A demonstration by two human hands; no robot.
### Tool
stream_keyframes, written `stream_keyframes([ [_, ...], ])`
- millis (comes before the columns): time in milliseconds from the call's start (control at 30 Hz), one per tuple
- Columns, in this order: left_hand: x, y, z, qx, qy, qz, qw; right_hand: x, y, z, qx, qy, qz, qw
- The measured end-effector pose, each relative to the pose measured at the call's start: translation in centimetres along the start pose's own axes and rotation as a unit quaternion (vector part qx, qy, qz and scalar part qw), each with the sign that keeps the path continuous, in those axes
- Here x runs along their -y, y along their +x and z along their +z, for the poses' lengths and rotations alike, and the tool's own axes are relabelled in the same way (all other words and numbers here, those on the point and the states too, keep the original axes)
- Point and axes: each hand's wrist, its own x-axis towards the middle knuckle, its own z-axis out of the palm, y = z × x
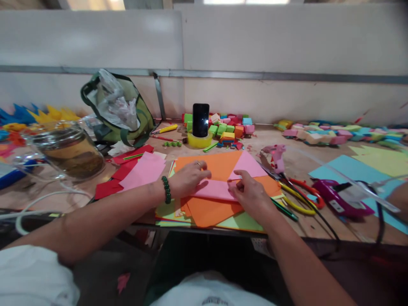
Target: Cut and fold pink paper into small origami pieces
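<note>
Pink paper flat on the orange sheet, centre of the desk, close to its near edge. Partly folded, by the look of it: one flap turned up into a triangle at far right, a long band stretching left. No finished shape yet, so most of the creasing probably left to do.

Left hand laid flat on the band, grip open, pressing down and holding nothing. Right hand just beside it, fingers curled, fingertips down at the foot of the triangle. Pinching or only pressing: cannot tell.

Near edge tight: stack of coloured sheets under the orange one, reaching the desk's lip. Right side crowded, with scissors just beside the right hand and a purple glue gun with its cord beyond. Left side softer, only a loose pink sheet and red sheets near the wrist. Some bare room on the far side, up to the tape roll holding an upright phone.
</note>
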Motion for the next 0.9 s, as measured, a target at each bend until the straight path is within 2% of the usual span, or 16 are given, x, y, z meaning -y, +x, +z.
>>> stream_keyframes([
  [100, 0.5, 0.2, -0.8, 0.085, -0.053, 0.093, 0.991, 0.1, -0.1, -0.1, 0.003, -0.024, -0.002, 1.0],
  [233, 0.8, -0.1, -1.9, 0.123, -0.048, 0.118, 0.984, 0.2, -0.1, -0.4, -0.002, -0.095, -0.043, 0.995],
  [367, 0.6, -0.3, -2.3, 0.135, -0.046, 0.135, 0.981, 0.8, 0.0, -1.1, -0.024, -0.136, -0.21, 0.968],
  [467, 0.4, -0.4, -2.4, 0.133, -0.038, 0.148, 0.979, 1.7, -0.2, -1.5, 0.034, -0.129, -0.323, 0.937],
  [533, 0.3, -0.5, -2.4, 0.134, -0.036, 0.156, 0.978, 2.4, -0.4, -1.5, 0.073, -0.116, -0.364, 0.921],
  [733, 0.6, -0.8, -2.4, 0.146, -0.022, 0.154, 0.977, 3.3, -0.5, -1.3, 0.122, -0.092, -0.362, 0.92],
  [900, 0.7, -0.8, -2.6, 0.158, -0.029, 0.153, 0.975, 3.6, -0.3, -1.3, 0.159, -0.131, -0.37, 0.906],
])
